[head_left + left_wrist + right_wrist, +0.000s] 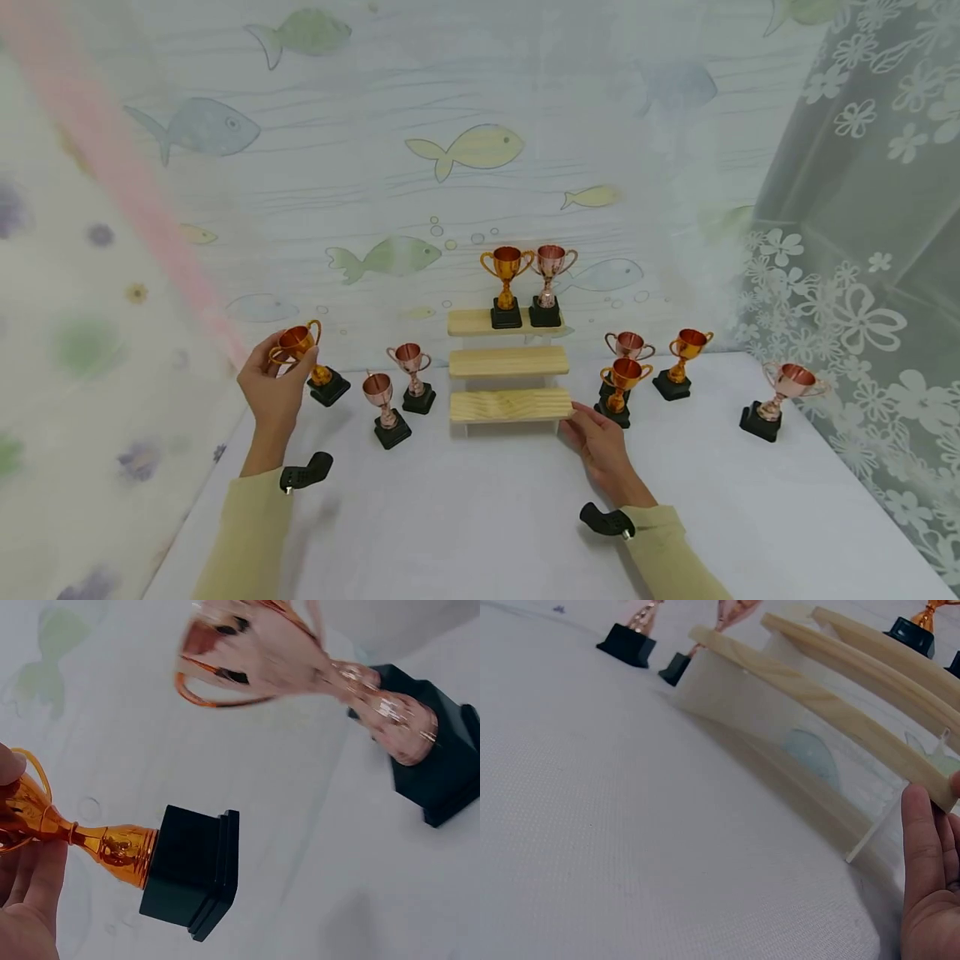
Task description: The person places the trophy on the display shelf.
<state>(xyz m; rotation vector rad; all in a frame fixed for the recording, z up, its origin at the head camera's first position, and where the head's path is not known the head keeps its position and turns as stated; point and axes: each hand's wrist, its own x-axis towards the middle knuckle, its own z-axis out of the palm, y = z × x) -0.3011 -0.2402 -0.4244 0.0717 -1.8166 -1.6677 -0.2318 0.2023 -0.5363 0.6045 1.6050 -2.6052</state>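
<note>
Left hand [272, 390] fingers grip a tilted trophy [321, 375], best levelled; right hand [600, 446] pinches the stand [510, 406], best held steady.

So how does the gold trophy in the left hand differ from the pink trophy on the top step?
Colour: the gold trophy is orange-gold; the pink trophy is rosy pink.
Pose: the gold trophy is tilted; the pink trophy stands upright.
Support: the gold trophy is gripped by the left hand; the pink trophy rests on the top step.
Both are two-handled and black-based.
</note>
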